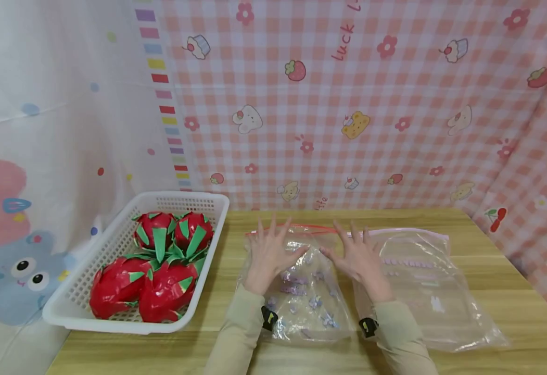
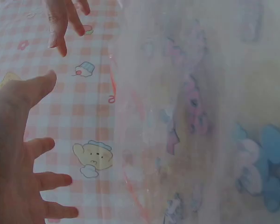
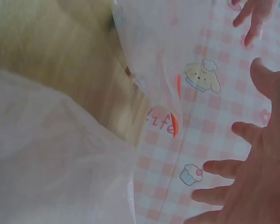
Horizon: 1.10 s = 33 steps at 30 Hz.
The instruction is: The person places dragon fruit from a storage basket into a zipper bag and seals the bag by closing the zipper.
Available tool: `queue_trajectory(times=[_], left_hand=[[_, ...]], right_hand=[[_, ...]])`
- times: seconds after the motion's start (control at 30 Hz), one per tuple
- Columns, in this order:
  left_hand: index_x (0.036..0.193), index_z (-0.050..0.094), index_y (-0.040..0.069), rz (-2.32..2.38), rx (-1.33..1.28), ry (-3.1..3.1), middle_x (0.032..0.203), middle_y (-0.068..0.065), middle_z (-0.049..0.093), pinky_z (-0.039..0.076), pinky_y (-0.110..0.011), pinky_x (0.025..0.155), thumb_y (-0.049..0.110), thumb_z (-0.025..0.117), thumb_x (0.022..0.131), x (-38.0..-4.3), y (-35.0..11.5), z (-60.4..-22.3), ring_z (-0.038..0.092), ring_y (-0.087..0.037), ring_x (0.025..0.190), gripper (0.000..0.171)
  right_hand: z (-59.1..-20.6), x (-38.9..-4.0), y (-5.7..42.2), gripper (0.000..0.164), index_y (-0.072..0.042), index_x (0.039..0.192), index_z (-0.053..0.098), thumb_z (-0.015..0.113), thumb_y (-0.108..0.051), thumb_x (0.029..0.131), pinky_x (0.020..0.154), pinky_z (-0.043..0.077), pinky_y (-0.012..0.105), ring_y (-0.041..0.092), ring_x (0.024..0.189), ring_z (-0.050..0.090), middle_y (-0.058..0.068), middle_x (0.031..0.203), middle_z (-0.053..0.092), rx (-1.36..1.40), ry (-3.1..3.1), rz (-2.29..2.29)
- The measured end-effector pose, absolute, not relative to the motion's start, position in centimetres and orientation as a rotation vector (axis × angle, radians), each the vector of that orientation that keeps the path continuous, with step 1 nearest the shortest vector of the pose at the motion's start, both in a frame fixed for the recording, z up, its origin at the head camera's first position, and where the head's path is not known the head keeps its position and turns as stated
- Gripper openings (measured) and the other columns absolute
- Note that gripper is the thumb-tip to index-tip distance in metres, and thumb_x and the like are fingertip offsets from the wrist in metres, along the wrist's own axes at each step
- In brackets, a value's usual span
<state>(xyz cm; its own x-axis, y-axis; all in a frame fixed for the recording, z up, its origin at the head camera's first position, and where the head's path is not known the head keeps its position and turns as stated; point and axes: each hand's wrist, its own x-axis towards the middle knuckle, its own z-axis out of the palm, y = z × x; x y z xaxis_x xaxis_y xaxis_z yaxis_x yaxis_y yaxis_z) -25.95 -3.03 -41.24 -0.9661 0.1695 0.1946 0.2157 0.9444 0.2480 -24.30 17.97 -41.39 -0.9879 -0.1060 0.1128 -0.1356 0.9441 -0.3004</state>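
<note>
The checked backdrop (image 1: 273, 94) bears 2 legible words: "Luck" (image 1: 343, 40), printed high, and "life" (image 1: 321, 203), printed low. Purple lettering (image 1: 409, 264) on the red-edged bag (image 1: 301, 317) and lilac-edged bag (image 1: 409, 317) is not legible.

Left fingers (image 2: 55, 181) spread near clear printed bag (image 2: 196, 107); right fingers (image 2: 57, 23) at top; checked cloth (image 2: 88, 119) behind.

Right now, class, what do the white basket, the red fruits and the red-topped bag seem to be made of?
White basket: probably moulded plastic, smooth and satin, with regular holes. Red fruits: glossy, perhaps coated paper or film; creased skins catch highlights. Red-topped bag: most likely thin, shiny, clear plastic film; wrinkles glint and the table shows through.
</note>
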Motion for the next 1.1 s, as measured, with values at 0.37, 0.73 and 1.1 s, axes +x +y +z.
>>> queue_trajectory(times=[0.37, 0.73, 1.1], left_hand=[[0.125, 0.055, 0.0, -0.51, -0.089, -2.806, 0.111, -0.022, 0.065, 0.056, -0.049, 0.068, 0.035, 0.063, 0.089, -25.2, -6.3, -43.2, 0.064, -0.041, 0.094, 0.051], [0.118, 0.053, -0.015, -0.943, 0.013, -2.931, 0.115, -0.034, 0.058, 0.049, -0.054, 0.087, 0.03, 0.065, 0.087, -24.9, -8.8, -44.4, 0.058, -0.047, 0.102, 0.056], [0.118, 0.056, -0.014, -1.111, 0.116, -2.938, 0.124, -0.034, 0.051, 0.045, -0.053, 0.097, 0.026, 0.066, 0.087, -24.5, -9.2, -44.0, 0.053, -0.045, 0.113, 0.051]], right_hand=[[-42.3, -23.9, 17.3, 0.081, 0.002, 0.148, 0.023, 0.057, -0.045, 0.091, 0.093, 0.047, 0.057, 0.05, 0.118, 0.051, 0.034, 0.14, 0.04, 0.142, -3.126, 0.806], [-42.8, -24.3, 17.2, 0.047, 0.004, 0.119, 0.055, 0.062, -0.033, 0.09, 0.059, 0.048, 0.029, 0.02, 0.071, 0.057, 0.014, 0.088, 0.065, 0.153, -3.153, 1.02], [-43.1, -23.9, 17.3, 0.055, 0.003, 0.138, 0.042, 0.062, -0.015, 0.09, 0.072, 0.056, 0.039, 0.03, 0.087, 0.064, 0.025, 0.106, 0.064, 0.169, -3.05, 1.166]])
